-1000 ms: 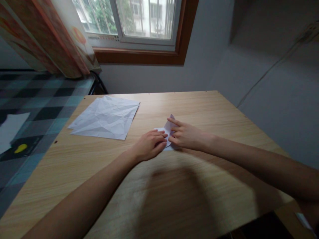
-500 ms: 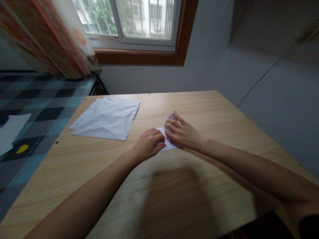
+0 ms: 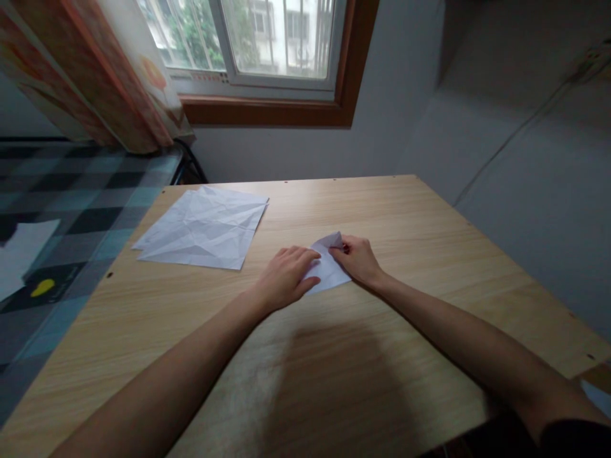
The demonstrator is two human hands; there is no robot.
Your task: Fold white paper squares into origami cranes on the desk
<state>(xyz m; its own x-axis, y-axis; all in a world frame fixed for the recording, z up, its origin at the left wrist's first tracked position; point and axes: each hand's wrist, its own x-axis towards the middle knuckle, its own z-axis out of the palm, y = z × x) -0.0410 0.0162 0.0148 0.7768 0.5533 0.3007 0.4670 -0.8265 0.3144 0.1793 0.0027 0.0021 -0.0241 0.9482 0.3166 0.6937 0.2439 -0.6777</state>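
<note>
A small folded sheet of paper (image 3: 329, 272) lies on the wooden table (image 3: 200, 356) between my two hands. My left hand (image 3: 290, 273) rests on its left side, thumb and fingers apart and pressing it against the table. At the right, my right hand (image 3: 357, 257) pinches the paper between thumb and curled fingers, near a flap that stands up at the far edge. Part of the paper is hidden under both hands.
Creased white sheets (image 3: 205, 229) lie overlapping at the table's far left. Left of the table is a checked cloth (image 3: 90, 213) with a white paper (image 3: 26, 254) on it. A window (image 3: 281, 38) and curtain (image 3: 114, 76) are beyond.
My right hand has moved slightly right and down, its fingers going from spread over the paper to a pinch. More of the paper shows now; my left hand has hardly moved.
</note>
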